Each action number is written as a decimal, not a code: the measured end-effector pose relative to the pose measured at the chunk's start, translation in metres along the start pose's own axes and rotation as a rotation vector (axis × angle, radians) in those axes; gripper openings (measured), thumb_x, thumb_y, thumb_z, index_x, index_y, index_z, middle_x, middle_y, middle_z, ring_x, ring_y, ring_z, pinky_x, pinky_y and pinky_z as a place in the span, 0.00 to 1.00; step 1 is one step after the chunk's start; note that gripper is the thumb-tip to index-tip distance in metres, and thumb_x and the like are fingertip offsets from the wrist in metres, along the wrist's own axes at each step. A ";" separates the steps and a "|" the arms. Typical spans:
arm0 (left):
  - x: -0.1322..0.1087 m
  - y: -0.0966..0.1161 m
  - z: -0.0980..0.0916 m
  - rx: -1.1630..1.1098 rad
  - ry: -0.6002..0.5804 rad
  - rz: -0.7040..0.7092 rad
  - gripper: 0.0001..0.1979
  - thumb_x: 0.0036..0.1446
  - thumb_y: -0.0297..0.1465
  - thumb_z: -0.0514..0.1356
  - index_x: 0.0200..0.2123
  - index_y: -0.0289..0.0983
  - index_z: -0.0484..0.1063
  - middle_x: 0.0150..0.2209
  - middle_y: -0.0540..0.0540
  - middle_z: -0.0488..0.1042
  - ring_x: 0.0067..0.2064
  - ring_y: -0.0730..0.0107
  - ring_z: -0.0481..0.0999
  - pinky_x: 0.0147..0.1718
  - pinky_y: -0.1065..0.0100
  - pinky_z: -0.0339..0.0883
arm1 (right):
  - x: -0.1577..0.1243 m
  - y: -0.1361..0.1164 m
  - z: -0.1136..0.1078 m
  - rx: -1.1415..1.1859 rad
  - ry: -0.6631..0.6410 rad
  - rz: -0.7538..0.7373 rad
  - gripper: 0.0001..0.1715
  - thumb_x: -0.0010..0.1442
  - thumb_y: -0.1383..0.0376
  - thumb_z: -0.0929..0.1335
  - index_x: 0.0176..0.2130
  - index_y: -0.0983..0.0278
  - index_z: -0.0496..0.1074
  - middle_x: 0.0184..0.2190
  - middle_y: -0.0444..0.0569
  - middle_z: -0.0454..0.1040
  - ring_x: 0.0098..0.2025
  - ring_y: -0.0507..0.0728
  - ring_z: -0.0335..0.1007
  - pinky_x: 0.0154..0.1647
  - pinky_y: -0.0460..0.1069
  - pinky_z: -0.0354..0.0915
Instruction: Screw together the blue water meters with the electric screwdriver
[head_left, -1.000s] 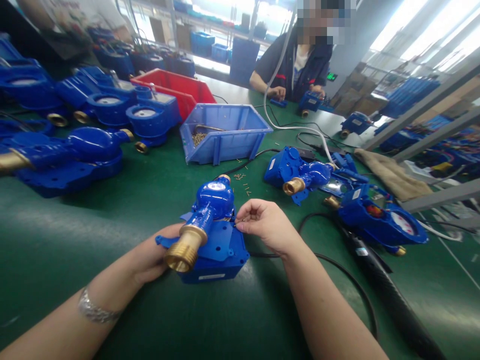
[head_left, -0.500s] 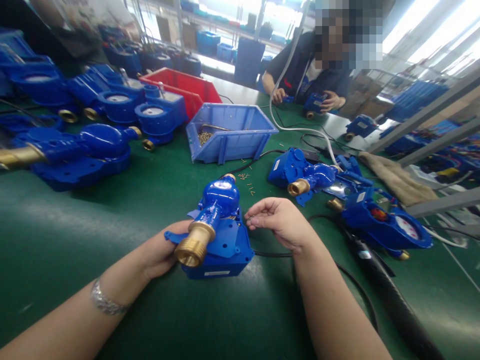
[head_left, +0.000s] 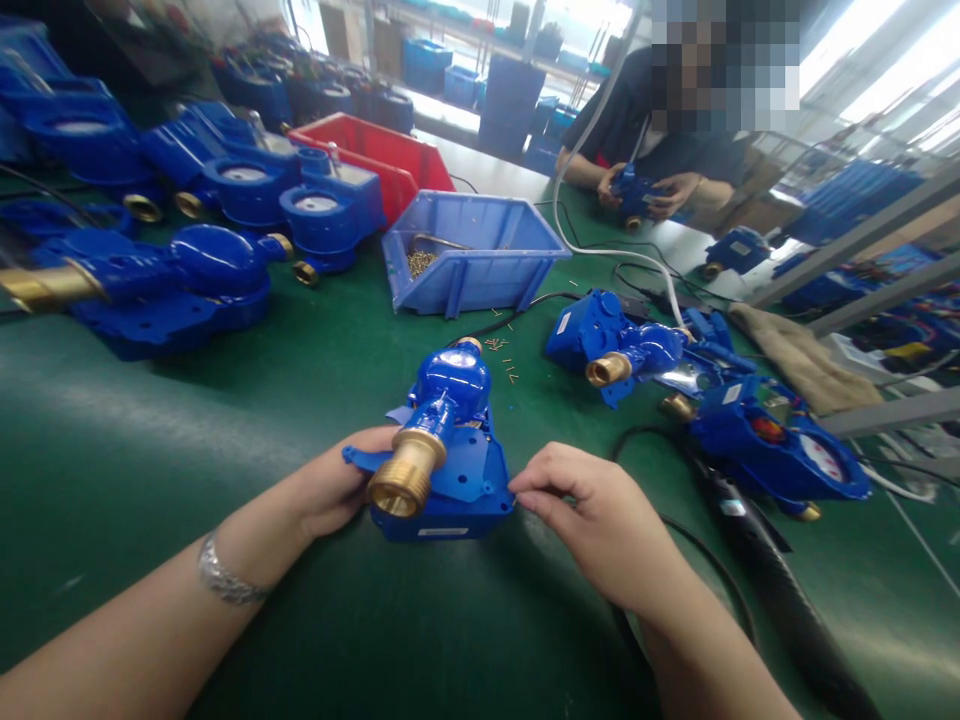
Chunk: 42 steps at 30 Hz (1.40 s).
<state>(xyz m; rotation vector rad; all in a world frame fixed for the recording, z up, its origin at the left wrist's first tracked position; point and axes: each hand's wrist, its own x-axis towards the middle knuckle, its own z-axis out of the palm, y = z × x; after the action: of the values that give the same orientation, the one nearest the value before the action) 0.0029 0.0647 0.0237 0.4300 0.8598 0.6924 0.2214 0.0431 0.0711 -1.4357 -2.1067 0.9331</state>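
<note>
A blue water meter [head_left: 454, 378] with a threaded brass pipe end [head_left: 397, 487] pointing at me lies upside down on the green table. My left hand [head_left: 346, 478] grips its left side, the fingertips hidden beneath the body. At the right front corner of the blue housing, my right hand [head_left: 581, 510] pinches a tiny screw [head_left: 514, 499] between thumb and forefinger; most of it is covered. Several loose brass screws [head_left: 496, 345] are scattered just beyond the meter.
Behind stands a blue bin [head_left: 502, 275] with small brass screws inside, and a red bin [head_left: 375, 150]. Other meters [head_left: 217, 262] crowd the left. On the right lie a meter [head_left: 780, 430], a black power screwdriver [head_left: 757, 560] and cables. Opposite, a person [head_left: 645, 150] handles another meter.
My right hand has come toward me, from the meter's right side to its front right corner. The co-worker's hands have drawn together around their meter. The view has shifted slightly.
</note>
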 end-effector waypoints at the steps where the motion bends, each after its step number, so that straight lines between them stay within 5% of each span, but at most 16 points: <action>1: 0.001 -0.001 -0.001 0.003 0.009 -0.004 0.07 0.39 0.29 0.67 0.26 0.33 0.77 0.27 0.46 0.79 0.29 0.68 0.75 0.33 0.70 0.68 | -0.003 -0.001 0.002 -0.046 0.019 -0.040 0.08 0.53 0.75 0.67 0.28 0.64 0.74 0.27 0.45 0.73 0.30 0.51 0.69 0.32 0.45 0.64; 6: 0.000 -0.001 0.000 0.009 0.022 0.015 0.06 0.39 0.28 0.67 0.24 0.33 0.77 0.25 0.47 0.79 0.27 0.70 0.75 0.31 0.72 0.68 | -0.009 -0.005 0.012 -0.205 0.078 -0.167 0.08 0.56 0.74 0.66 0.31 0.65 0.74 0.28 0.47 0.73 0.30 0.52 0.68 0.31 0.45 0.65; 11: -0.006 0.001 0.003 0.018 0.011 0.022 0.03 0.41 0.26 0.66 0.24 0.33 0.77 0.23 0.51 0.79 0.26 0.74 0.74 0.29 0.76 0.67 | -0.010 -0.009 0.011 -0.262 -0.004 -0.166 0.11 0.55 0.74 0.65 0.35 0.64 0.75 0.28 0.48 0.72 0.29 0.53 0.69 0.28 0.45 0.65; 18: -0.002 -0.006 -0.003 0.001 0.040 0.027 0.03 0.44 0.26 0.65 0.26 0.33 0.77 0.25 0.51 0.79 0.28 0.73 0.75 0.32 0.75 0.67 | -0.020 -0.008 0.002 0.075 0.433 0.119 0.05 0.50 0.65 0.72 0.25 0.61 0.72 0.20 0.43 0.72 0.21 0.52 0.68 0.21 0.46 0.63; 24: 0.003 -0.019 -0.001 -0.100 0.041 0.096 0.05 0.45 0.28 0.63 0.28 0.34 0.78 0.27 0.48 0.80 0.30 0.71 0.76 0.33 0.73 0.67 | -0.022 -0.033 0.037 0.037 0.340 -0.144 0.07 0.54 0.74 0.68 0.29 0.63 0.74 0.28 0.45 0.77 0.30 0.52 0.73 0.33 0.45 0.68; 29: 0.003 -0.021 -0.001 -0.123 -0.033 0.120 0.05 0.47 0.30 0.63 0.27 0.34 0.77 0.22 0.50 0.77 0.27 0.73 0.74 0.30 0.74 0.65 | -0.013 -0.042 0.072 -0.167 0.452 -0.318 0.08 0.58 0.75 0.64 0.31 0.69 0.73 0.28 0.53 0.74 0.30 0.53 0.70 0.31 0.45 0.66; 34: 0.006 -0.023 -0.005 -0.133 -0.055 0.117 0.08 0.47 0.32 0.64 0.29 0.33 0.77 0.25 0.47 0.78 0.29 0.69 0.75 0.34 0.71 0.66 | -0.010 -0.040 0.086 -0.343 0.538 -0.354 0.10 0.58 0.75 0.65 0.26 0.70 0.72 0.25 0.52 0.71 0.26 0.52 0.65 0.26 0.45 0.60; 42: 0.006 -0.023 -0.004 -0.114 -0.028 0.099 0.09 0.47 0.33 0.63 0.31 0.33 0.77 0.28 0.47 0.80 0.31 0.69 0.76 0.35 0.71 0.66 | -0.010 -0.045 0.087 -0.485 0.497 -0.343 0.15 0.59 0.74 0.61 0.26 0.68 0.73 0.20 0.48 0.64 0.22 0.52 0.55 0.22 0.48 0.50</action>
<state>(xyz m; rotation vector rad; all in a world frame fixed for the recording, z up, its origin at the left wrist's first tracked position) 0.0106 0.0531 0.0042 0.3808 0.7720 0.8203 0.1385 -0.0023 0.0444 -1.2735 -2.1536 -0.0771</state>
